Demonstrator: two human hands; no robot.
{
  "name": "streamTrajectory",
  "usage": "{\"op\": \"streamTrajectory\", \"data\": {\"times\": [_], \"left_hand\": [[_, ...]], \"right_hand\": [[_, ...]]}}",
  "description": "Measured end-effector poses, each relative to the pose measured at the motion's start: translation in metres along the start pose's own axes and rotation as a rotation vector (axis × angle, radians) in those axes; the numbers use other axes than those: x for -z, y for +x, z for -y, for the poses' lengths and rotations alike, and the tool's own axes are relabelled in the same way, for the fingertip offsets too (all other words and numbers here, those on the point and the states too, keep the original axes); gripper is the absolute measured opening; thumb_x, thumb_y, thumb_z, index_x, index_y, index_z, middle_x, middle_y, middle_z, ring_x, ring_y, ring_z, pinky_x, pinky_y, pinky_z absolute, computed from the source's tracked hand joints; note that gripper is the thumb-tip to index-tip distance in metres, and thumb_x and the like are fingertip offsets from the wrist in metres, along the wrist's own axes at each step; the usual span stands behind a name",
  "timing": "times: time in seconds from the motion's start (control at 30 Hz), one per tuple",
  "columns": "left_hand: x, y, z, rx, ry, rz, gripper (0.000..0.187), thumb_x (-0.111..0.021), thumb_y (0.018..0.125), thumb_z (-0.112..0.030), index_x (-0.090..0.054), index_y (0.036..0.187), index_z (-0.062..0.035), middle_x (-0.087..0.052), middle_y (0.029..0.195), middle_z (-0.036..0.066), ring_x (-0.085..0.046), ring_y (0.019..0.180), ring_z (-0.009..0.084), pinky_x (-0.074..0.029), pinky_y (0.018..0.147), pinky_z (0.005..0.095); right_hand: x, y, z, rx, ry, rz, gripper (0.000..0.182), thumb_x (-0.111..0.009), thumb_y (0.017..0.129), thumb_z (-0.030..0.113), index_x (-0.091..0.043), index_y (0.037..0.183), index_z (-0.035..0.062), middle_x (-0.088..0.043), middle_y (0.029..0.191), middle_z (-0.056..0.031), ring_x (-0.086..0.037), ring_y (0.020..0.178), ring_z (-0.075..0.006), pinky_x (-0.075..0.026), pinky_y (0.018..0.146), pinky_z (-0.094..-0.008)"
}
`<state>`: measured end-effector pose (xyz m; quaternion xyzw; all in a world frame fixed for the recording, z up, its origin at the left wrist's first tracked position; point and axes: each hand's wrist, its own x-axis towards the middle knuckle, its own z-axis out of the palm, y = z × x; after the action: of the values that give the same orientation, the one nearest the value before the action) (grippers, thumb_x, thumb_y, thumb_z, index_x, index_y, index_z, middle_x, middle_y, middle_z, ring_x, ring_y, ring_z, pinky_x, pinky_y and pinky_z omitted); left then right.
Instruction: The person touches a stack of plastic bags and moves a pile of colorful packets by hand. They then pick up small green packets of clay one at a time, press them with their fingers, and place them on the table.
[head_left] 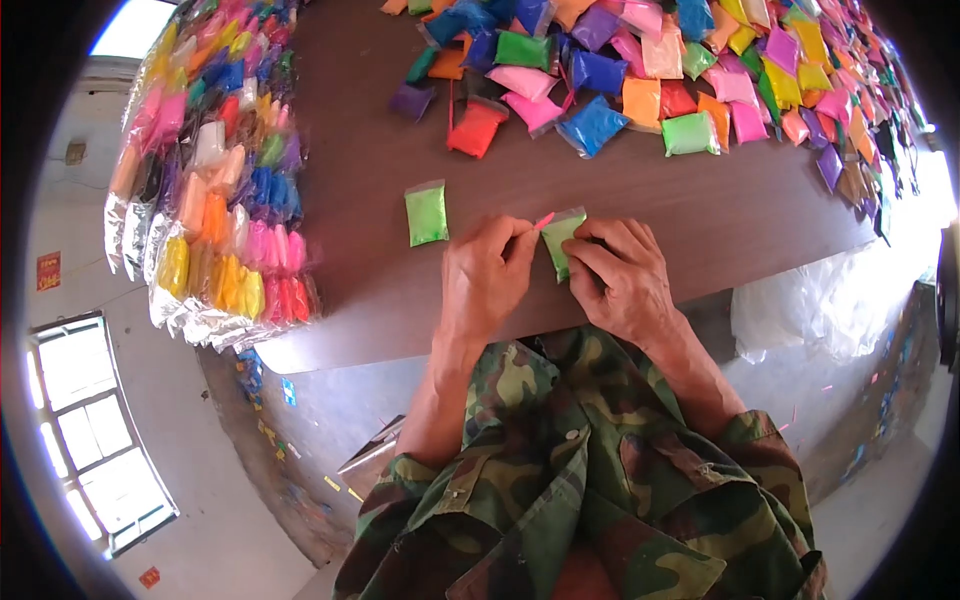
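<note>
A small clear packet with light green filling (pixel 560 245) is held upright over the table, pinched by the thumb and fingers of my right hand (pixel 628 280). At its upper left corner is a thin pink strip (pixel 545 221). My left hand (pixel 488 272) is closed, thumb against forefinger, with the strip at its fingertips. I cannot make out whether the strip is attached to the packet. Another light green packet (pixel 427 213) lies flat on the table, just beyond my left hand.
A brown table (pixel 370 290) spans the view. Loose packets in many colours (pixel 600 75) are heaped along its far side and to the right. Rows of bagged coloured packets (pixel 215 220) are stacked at the left edge. Clear plastic bags (pixel 810 305) hang off the right.
</note>
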<state>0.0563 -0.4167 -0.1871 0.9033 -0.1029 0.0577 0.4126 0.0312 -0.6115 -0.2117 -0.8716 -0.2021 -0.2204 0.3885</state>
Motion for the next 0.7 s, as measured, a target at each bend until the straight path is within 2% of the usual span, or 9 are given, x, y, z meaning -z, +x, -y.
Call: {"op": "streamTrajectory", "data": {"times": [0.07, 0.17, 0.27, 0.37, 0.47, 0.57, 0.7], "left_hand": [[-0.003, -0.011, -0.008, 0.008, -0.07, 0.004, 0.006, -0.077, 0.092, -0.002, -0.072, 0.094, 0.0004, -0.071, 0.084, 0.015, -0.069, 0.068, 0.0276, -0.053, 0.062, 0.0365], [-0.009, -0.021, -0.011, 0.019, 0.002, 0.015, 0.006, -0.077, 0.092, -0.002, -0.072, 0.093, 0.0004, -0.07, 0.084, 0.015, -0.069, 0.068, 0.0278, -0.053, 0.062, 0.0366], [-0.009, -0.013, 0.006, -0.017, 0.147, -0.016, 0.007, -0.075, 0.093, -0.01, -0.07, 0.093, -0.0051, -0.07, 0.087, 0.014, -0.069, 0.074, 0.0387, -0.052, 0.064, 0.0482], [-0.004, -0.004, 0.007, 0.03, 0.074, -0.005, 0.008, -0.075, 0.093, -0.011, -0.069, 0.092, -0.0046, -0.071, 0.088, 0.014, -0.069, 0.074, 0.0389, -0.052, 0.064, 0.0486], [-0.002, -0.008, 0.005, 0.044, 0.035, -0.018, 0.008, -0.074, 0.093, -0.009, -0.069, 0.09, -0.0039, -0.071, 0.088, 0.014, -0.069, 0.074, 0.0382, -0.053, 0.064, 0.0469], [0.003, -0.017, -0.013, 0.072, -0.019, -0.016, 0.006, -0.076, 0.092, -0.002, -0.071, 0.092, 0.0011, -0.07, 0.082, 0.015, -0.069, 0.069, 0.026, -0.053, 0.062, 0.0368], [-0.007, -0.028, -0.018, 0.02, -0.016, 0.017, 0.006, -0.077, 0.091, -0.002, -0.072, 0.093, 0.0003, -0.071, 0.084, 0.016, -0.07, 0.069, 0.0291, -0.053, 0.062, 0.038]], "right_hand": [[0.001, 0.0, 0.001, -0.031, 0.011, 0.01, 0.02, -0.08, 0.078, 0.004, -0.074, 0.096, 0.0087, -0.067, 0.101, -0.0038, -0.064, 0.09, -0.0283, -0.05, 0.08, -0.0416], [-0.002, -0.001, 0.0, -0.046, 0.026, 0.005, 0.021, -0.083, 0.077, 0.006, -0.074, 0.095, 0.0092, -0.067, 0.101, -0.0039, -0.064, 0.09, -0.0284, -0.05, 0.08, -0.0416], [-0.001, 0.0, 0.0, -0.04, 0.024, -0.005, 0.021, -0.084, 0.076, 0.007, -0.073, 0.094, 0.009, -0.068, 0.104, -0.0046, -0.065, 0.09, -0.0284, -0.051, 0.081, -0.0415], [0.0, 0.002, 0.001, -0.047, 0.02, 0.006, 0.021, -0.085, 0.076, 0.007, -0.072, 0.093, 0.0085, -0.069, 0.107, -0.0058, -0.065, 0.091, -0.0285, -0.052, 0.081, -0.0416], [-0.001, 0.001, 0.0, -0.051, 0.016, 0.014, 0.022, -0.086, 0.076, 0.008, -0.072, 0.093, 0.0079, -0.069, 0.109, -0.0068, -0.066, 0.091, -0.0294, -0.052, 0.081, -0.042], [0.0, 0.0, -0.001, -0.081, 0.034, 0.012, 0.021, -0.085, 0.077, 0.008, -0.072, 0.094, 0.0074, -0.069, 0.11, -0.0073, -0.066, 0.092, -0.0307, -0.053, 0.082, -0.0426], [-0.003, 0.0, -0.001, -0.082, 0.041, -0.005, 0.021, -0.084, 0.078, 0.007, -0.073, 0.096, 0.0064, -0.07, 0.108, -0.0077, -0.067, 0.093, -0.0323, -0.054, 0.085, -0.0431]]}}
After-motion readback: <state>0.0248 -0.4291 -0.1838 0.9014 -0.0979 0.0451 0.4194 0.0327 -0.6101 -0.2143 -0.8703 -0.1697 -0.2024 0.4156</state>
